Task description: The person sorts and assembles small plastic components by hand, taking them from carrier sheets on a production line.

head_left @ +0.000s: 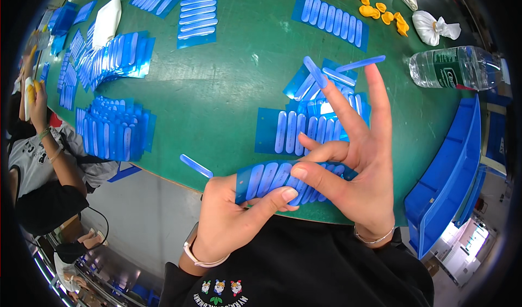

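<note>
Left hand [228, 220] grips a blue plastic sheet of oblong strips [283, 177]; right hand [353, 160] pinches it, peeled strips [326, 73] stuck on raised fingers. Finished stacks [111, 127] lie at nine o'clock, several sheets remain.

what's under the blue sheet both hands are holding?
Under the blue sheet, the green table edge and dark clothing show. Both hands' fingers behind it are hidden, left hand, right hand.

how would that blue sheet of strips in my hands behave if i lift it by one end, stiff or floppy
Probably floppy: the blue sheet already curves between left hand and right hand. Likely light, being thin. Its strips may peel off; some cling to the fingertips.
</note>
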A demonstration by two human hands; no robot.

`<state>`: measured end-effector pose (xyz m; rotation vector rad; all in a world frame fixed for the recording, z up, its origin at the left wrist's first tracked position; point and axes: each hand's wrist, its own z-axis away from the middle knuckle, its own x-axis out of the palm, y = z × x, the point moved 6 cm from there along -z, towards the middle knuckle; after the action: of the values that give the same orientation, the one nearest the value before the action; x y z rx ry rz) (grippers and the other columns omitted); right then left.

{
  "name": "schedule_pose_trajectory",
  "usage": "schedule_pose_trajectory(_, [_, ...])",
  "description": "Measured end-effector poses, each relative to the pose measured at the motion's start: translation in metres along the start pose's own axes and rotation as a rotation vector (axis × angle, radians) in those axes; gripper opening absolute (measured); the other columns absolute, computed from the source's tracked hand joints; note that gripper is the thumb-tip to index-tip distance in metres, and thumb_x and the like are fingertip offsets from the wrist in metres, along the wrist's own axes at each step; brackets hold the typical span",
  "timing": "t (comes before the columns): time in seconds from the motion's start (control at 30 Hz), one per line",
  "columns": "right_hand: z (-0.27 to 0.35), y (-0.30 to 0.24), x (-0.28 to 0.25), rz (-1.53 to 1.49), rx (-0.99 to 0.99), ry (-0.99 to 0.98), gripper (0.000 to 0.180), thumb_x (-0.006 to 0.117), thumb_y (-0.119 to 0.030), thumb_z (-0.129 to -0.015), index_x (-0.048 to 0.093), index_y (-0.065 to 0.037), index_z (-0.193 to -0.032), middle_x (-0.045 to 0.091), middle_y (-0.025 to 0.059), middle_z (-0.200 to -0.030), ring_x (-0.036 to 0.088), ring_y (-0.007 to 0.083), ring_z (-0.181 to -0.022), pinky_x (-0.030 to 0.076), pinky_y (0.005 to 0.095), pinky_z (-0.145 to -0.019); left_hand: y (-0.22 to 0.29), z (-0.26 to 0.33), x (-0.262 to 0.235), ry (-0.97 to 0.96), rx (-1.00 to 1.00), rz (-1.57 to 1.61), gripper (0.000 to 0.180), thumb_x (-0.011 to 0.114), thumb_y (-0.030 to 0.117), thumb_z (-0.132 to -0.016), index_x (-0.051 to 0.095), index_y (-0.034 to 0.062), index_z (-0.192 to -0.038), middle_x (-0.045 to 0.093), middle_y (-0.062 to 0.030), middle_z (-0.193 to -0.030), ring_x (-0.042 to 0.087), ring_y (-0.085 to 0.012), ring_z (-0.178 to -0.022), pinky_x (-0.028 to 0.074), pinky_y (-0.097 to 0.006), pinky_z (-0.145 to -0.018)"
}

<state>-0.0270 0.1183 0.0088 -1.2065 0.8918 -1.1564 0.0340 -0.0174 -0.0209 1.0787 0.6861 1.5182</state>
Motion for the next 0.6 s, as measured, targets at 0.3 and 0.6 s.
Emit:
schedule_pose_trajectory(0.3, [0.0012,0.0006,-0.0010,-0.019,0.002,-0.007,0.108,0.070,0.011,-0.067,-0.001,-0.013,-0.144,0.041,0.0232,-0.132,0.066,0.0138,-0.073,0.053,0.0329,-0.081,-0.0036,0.0009,0.0040,-0.002,-0.018,0.037,0.017,0.065,0.005,-0.083,0.064,-0.0044,-0.096,0.067,-0.0076,-0.084,0.065,-0.0119,-0.071,0.054,-0.023,-0.065])
schedule_pose_trajectory(0.6, [-0.0014,-0.0062,-0.0076,0.274,-0.176,-0.052,0.112,0.080,0.004,-0.058,0.008,-0.008,-0.144,0.040,0.0210,-0.132,0.053,0.0223,-0.111,0.056,0.0322,-0.077,0.0029,-0.0016,0.0047,0.132,0.005,0.164,0.013,0.062,0.004,-0.084,0.058,-0.0074,-0.089,0.063,-0.0148,-0.086,0.064,-0.0192,-0.071,0.057,-0.030,-0.060])
